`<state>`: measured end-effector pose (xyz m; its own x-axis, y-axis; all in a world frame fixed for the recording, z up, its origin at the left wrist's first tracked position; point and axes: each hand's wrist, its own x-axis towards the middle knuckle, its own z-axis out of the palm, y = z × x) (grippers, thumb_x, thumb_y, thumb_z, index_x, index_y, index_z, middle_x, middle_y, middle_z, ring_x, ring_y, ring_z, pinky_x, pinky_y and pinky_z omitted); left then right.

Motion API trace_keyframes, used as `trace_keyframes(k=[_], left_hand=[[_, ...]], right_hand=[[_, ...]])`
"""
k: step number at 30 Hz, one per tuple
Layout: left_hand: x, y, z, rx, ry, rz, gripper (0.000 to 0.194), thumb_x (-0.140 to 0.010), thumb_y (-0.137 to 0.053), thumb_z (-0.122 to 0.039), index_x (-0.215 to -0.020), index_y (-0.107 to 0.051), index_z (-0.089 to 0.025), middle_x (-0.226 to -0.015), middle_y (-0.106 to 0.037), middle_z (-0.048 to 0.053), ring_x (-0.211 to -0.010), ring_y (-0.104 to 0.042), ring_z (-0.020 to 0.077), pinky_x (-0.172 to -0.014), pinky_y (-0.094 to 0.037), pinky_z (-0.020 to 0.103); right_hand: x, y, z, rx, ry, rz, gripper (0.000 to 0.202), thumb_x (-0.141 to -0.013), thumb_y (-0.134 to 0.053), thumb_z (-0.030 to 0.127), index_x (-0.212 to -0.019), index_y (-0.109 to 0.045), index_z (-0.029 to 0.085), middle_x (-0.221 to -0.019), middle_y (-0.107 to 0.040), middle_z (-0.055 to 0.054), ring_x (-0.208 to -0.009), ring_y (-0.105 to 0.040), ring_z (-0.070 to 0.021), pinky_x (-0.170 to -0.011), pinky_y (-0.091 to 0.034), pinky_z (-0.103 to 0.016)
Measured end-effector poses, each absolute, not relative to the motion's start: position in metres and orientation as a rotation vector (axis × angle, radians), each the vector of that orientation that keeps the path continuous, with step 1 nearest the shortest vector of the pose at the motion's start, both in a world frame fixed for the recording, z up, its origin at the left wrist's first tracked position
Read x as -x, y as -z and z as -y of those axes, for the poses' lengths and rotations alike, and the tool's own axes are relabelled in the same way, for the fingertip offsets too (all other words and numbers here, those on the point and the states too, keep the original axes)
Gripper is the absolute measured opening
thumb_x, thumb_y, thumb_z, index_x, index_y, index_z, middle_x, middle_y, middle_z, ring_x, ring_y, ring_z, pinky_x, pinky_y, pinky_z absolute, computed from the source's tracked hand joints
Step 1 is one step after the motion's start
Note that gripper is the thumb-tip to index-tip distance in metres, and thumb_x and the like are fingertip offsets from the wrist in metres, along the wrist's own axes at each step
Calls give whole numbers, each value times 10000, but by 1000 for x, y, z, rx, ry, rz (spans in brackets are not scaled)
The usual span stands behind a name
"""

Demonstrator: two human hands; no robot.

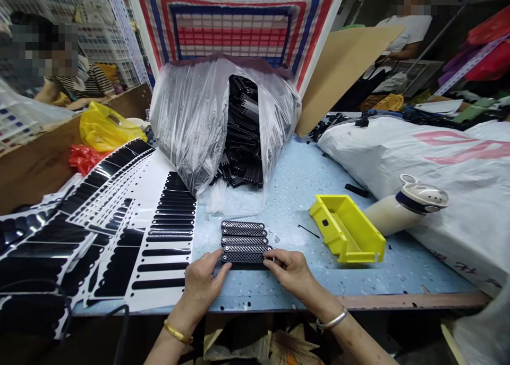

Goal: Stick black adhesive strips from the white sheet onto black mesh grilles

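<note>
Several narrow black strips (244, 241) with a criss-cross texture and a small round fitting at each end lie in a row on the blue table. My left hand (204, 274) has thumb and forefinger closed on the left end of the nearest black textured strip (244, 258). At the strip's right end, my right hand (292, 272) pinches with thumb and fingertips. Left of the row are white sheets (139, 296) bearing black adhesive-looking strips. Behind it, a torn clear plastic bag (191, 120) bulges with many black plastic pieces (243, 131).
A yellow bin (346, 229) and a cream bottle (398, 211) stand to the right, beside a large white sack (446, 179). Yellow (107, 128) and red plastic bags (85, 159) lie at the left. Two people are in the background. The table's front edge (414, 301) runs near my forearms.
</note>
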<state>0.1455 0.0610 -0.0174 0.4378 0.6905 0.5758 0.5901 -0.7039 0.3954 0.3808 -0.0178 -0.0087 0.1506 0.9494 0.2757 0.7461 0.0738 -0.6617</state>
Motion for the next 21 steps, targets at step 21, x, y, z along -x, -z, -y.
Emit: trace_keyframes(k=[21], left_hand=[[-144,22,-63,-2544,-1117,-1100,418,-958,-452,-452,-941,-722,-133,-576,-587,1,-465,-543,87,-480,-407,193]], right_hand=[[-375,-15,65,1762,170,2355,696,-741,-307,-74,-1421,-400,40,-692,-606,-47,-584,-561,-177,-590,-438,-311]])
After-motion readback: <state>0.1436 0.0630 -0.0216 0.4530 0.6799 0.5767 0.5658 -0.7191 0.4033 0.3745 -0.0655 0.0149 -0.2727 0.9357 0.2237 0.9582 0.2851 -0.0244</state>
